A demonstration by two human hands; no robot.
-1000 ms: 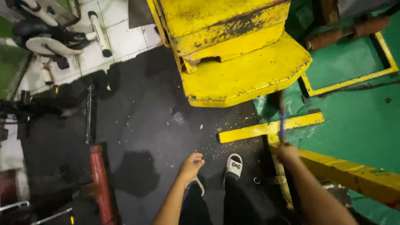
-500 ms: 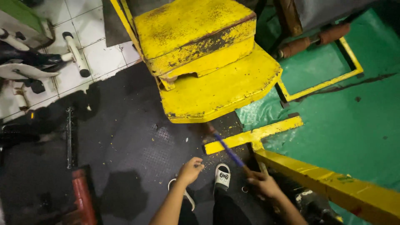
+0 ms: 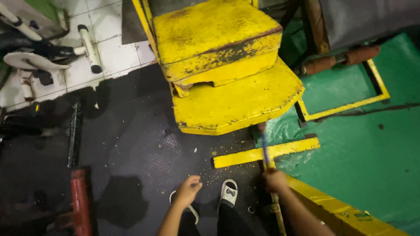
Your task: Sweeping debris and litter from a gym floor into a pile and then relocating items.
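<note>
Head view: right hand (image 3: 274, 180) grips a thin blue rod (image 3: 264, 149) at its lower end, looks light and stiff; left hand (image 3: 189, 190) loosely curled, holding nothing.

The right hand (image 3: 274, 180) and its blue tool (image 3: 264, 146) are motion-blurred; both forearms are cut off by the bottom edge.
</note>
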